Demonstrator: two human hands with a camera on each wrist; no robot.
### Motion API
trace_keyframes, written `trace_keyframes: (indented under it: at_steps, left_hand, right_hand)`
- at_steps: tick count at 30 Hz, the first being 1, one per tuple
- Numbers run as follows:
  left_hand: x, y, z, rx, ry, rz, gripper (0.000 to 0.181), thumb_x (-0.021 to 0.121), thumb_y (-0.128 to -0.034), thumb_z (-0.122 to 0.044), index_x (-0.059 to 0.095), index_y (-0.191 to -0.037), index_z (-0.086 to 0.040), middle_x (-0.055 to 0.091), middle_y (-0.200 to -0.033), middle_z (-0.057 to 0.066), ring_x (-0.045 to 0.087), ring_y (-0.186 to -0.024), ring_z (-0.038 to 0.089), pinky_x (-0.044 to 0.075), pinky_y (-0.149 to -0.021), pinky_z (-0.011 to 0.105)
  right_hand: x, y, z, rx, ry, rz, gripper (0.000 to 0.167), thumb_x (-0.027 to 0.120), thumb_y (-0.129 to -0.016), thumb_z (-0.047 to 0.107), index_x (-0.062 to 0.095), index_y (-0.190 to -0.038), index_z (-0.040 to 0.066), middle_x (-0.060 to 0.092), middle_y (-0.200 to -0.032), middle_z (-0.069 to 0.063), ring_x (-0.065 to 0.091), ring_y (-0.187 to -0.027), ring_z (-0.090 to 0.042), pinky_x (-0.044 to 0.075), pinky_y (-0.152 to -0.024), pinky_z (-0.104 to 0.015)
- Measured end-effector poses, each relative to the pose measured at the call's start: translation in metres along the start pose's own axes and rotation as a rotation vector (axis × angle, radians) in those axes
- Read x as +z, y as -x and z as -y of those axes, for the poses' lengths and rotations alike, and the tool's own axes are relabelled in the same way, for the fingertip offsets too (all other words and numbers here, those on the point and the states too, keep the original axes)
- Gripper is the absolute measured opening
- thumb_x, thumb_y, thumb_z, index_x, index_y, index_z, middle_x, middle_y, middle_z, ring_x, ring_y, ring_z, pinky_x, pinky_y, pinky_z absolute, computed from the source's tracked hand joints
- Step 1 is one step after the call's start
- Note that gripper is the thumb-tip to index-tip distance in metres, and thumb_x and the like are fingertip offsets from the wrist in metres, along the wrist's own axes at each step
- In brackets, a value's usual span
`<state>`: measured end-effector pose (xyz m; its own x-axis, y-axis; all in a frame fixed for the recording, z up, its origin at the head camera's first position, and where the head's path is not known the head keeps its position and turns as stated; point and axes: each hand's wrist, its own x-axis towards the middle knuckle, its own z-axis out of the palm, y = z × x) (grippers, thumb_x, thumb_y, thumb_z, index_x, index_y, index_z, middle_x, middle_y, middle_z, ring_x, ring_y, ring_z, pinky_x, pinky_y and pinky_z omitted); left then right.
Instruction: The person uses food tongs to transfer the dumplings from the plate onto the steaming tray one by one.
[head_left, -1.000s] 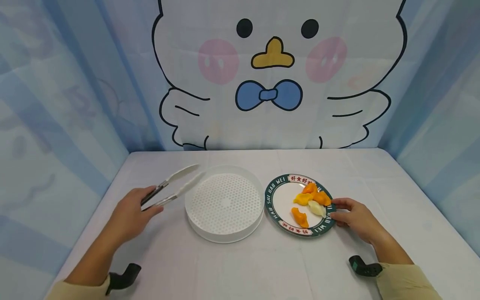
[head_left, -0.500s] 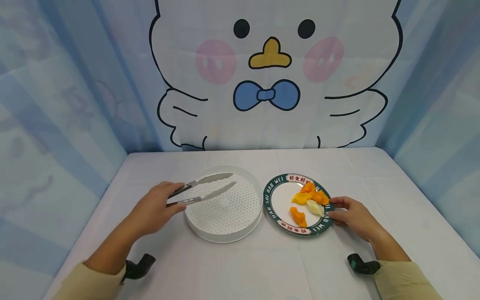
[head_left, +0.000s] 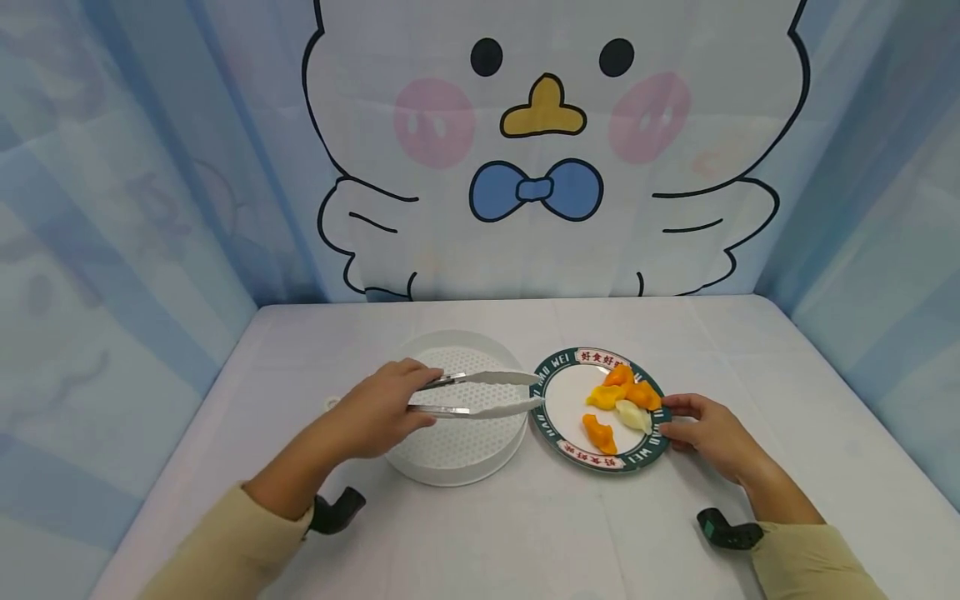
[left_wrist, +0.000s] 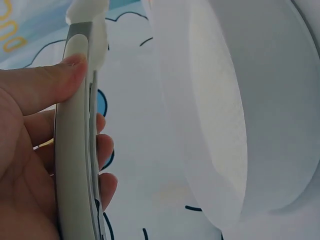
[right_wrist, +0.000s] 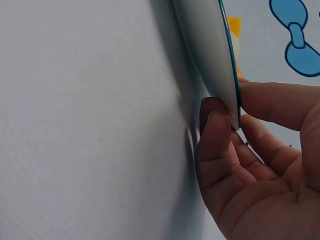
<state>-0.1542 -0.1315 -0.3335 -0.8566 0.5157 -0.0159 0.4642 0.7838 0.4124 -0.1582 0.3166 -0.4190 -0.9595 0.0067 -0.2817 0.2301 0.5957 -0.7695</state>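
Tray [head_left: 461,446] left of plate [head_left: 564,412]; dumplings [head_left: 632,415] on plate; tongs [head_left: 497,377] over tray.

I'm in what looks like a curtained recording booth: a cartoon backdrop [head_left: 450,258] hangs at the far edge of my tabletop [head_left: 555,542], blue curtains [head_left: 127,242] line its left and right edges, and I wear wrist cameras [head_left: 339,511].

From above, the head view faces the far edge of the counter [head_left: 525,533]; the close left-wrist view shares its tongs [head_left: 491,377], the right-wrist its plate [head_left: 564,402].
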Motion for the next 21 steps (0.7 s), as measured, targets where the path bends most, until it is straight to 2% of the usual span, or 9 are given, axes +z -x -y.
trace_keyframes:
  at_steps: [3, 10, 21]
  left_hand:
    - [0.003, -0.008, -0.004, 0.012, -0.008, 0.024, 0.059, 0.073, -0.0939, -0.021, 0.050, -0.146, -0.005, 0.053, -0.140, 0.012, 0.051, -0.124, 0.029, 0.046, -0.099, 0.049]
    - [0.011, -0.027, -0.011, -0.021, -0.012, 0.085, 0.058, 0.073, -0.0940, -0.023, 0.052, -0.146, -0.009, 0.053, -0.141, 0.009, 0.051, -0.126, 0.027, 0.044, -0.102, 0.047]
    - [0.026, -0.056, -0.030, 0.020, -0.169, 0.130, 0.054, 0.074, -0.0932, -0.026, 0.056, -0.143, -0.013, 0.056, -0.138, 0.006, 0.050, -0.122, 0.025, 0.043, -0.102, 0.044]
  right_hand:
    - [0.000, 0.000, -0.001, -0.002, 0.005, -0.001, 0.064, 0.069, -0.095, 0.017, 0.038, -0.143, -0.012, 0.047, -0.134, -0.032, 0.059, -0.098, -0.026, 0.056, -0.079, -0.029]
    - [-0.001, -0.001, -0.002, 0.001, 0.002, 0.002, 0.064, 0.069, -0.094, 0.017, 0.038, -0.142, -0.012, 0.047, -0.134, -0.033, 0.059, -0.097, -0.026, 0.056, -0.079, -0.028]
    - [0.000, 0.000, 0.000, 0.001, -0.001, 0.004, 0.064, 0.069, -0.094, 0.017, 0.038, -0.142, -0.012, 0.046, -0.135, -0.033, 0.060, -0.098, -0.027, 0.056, -0.079, -0.029]
